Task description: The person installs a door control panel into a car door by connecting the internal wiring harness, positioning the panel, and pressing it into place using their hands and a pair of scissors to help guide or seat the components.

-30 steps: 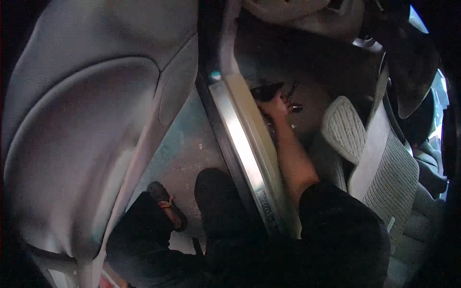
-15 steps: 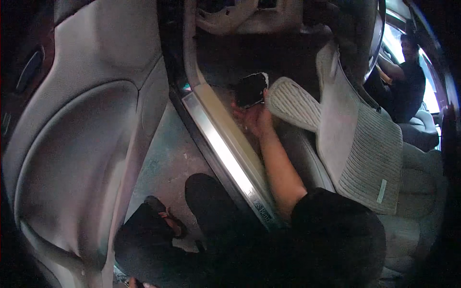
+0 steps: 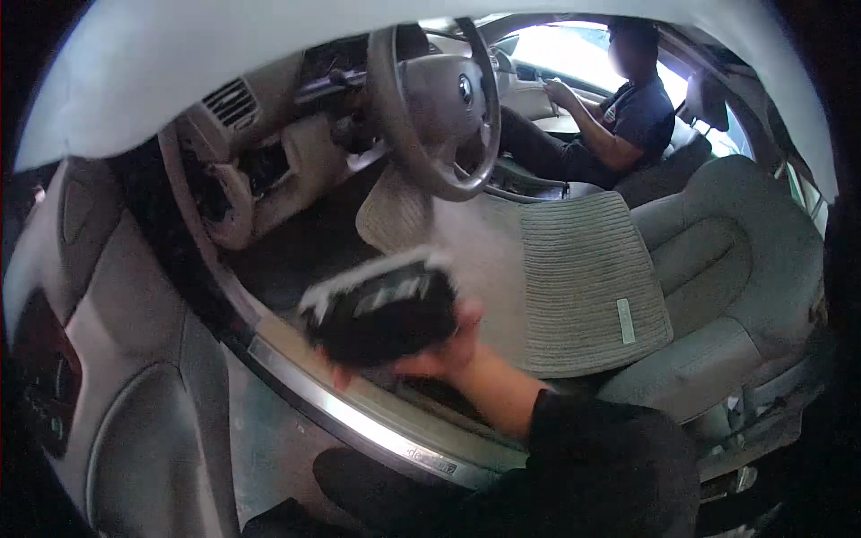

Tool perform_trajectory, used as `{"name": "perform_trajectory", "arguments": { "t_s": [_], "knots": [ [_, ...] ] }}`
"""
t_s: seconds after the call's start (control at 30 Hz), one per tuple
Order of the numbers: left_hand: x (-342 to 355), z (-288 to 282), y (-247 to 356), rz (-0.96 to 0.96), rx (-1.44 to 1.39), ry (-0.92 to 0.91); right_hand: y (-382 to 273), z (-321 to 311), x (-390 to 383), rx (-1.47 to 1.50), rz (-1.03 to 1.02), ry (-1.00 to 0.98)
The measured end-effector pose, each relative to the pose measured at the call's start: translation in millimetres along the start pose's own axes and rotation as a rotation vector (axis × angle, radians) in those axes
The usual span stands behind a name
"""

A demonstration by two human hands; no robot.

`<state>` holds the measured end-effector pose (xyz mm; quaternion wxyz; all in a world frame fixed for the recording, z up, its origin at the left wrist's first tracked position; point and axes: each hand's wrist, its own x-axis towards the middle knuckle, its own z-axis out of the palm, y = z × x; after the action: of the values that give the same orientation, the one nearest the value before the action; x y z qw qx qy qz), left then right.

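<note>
My right hand (image 3: 439,357) comes from the lower right and grips a black box-shaped part (image 3: 381,314) with a pale top edge. The thumb lies along its right side, and fingertips show under its left end. Motion blurs the part, and I cannot tell its exact kind. It is held up over the door sill (image 3: 345,403), in front of the driver's footwell of a car. My left hand is out of view.
A ribbed grey floor mat (image 3: 574,278) is draped over the driver's seat (image 3: 731,242). The steering wheel (image 3: 489,170) stands beyond it, beside a dashboard with open cavities (image 3: 269,170). The open door (image 3: 148,430) is at left. Another person (image 3: 628,108) sits on the far seat.
My right hand has lifted the black part from the footwell floor, up and toward me. The view has tilted up, bringing in the steering wheel, the dashboard and more of the other person.
</note>
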<state>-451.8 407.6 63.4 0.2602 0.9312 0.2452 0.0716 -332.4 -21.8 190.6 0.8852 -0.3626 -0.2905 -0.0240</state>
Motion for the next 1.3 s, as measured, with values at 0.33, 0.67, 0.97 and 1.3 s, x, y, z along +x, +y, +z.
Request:
{"name": "perform_trajectory", "arguments": {
  "t_s": [0.33,0.67,0.97,1.3],
  "knots": [
    [5,18,30,0.332,-0.219,0.145,-178,-101,-53,-0.090,-0.776,0.632],
    [9,23,38,0.515,-0.191,0.261,-174,-206,-127,-2.070,-0.908,1.674],
    [5,29,43,0.442,-0.162,0.216,-164,-215,-142,-2.032,-0.706,1.794],
    [4,35,55,0.429,-0.172,0.189,-168,-196,-133,-2.200,-0.644,1.825]
  ]
}}
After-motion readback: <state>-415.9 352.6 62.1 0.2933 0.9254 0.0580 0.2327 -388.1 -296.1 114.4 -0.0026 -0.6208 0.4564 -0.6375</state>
